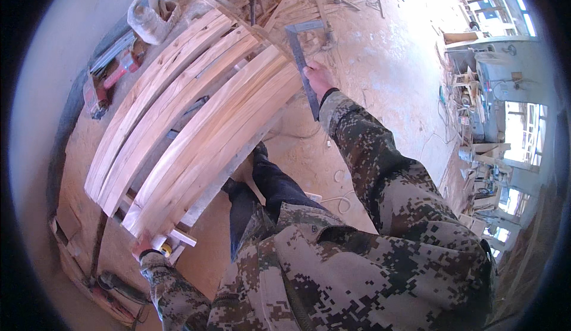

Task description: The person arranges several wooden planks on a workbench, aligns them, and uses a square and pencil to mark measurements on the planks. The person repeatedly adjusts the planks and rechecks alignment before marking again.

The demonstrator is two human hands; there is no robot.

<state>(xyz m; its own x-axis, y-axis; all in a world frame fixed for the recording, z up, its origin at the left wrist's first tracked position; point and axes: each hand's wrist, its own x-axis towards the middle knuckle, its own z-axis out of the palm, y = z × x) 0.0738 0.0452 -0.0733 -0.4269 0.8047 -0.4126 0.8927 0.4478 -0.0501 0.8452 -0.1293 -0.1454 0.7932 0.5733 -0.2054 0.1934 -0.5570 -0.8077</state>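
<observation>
We see the right hand (321, 79) clamped on a metal square (295, 48), its fingers wrapped around the long blade. We find the square held up beside the far end of the wooden boards, its long blade slanting toward us and its short arm pointing off to the right. The left hand (143, 246) is at the near end of the boards, just beside a yellow tape measure (166, 250); its fingers are partly hidden, so we cannot tell whether they grip the wood or only rest against it.

Between the hands we have the pale wooden boards (208, 143), laid side by side in a slanting row, with dark gaps between some of them. Both wrists run back into camouflage sleeves (380, 158), and below the boards we see dark trousers (276, 182).

Farther out, we notice a red tool (123, 69) beyond the boards on the left, a whitish bag (147, 23) near their far end, scrap wood (291, 4) at the top, and bright windows (524, 133) along the right.
</observation>
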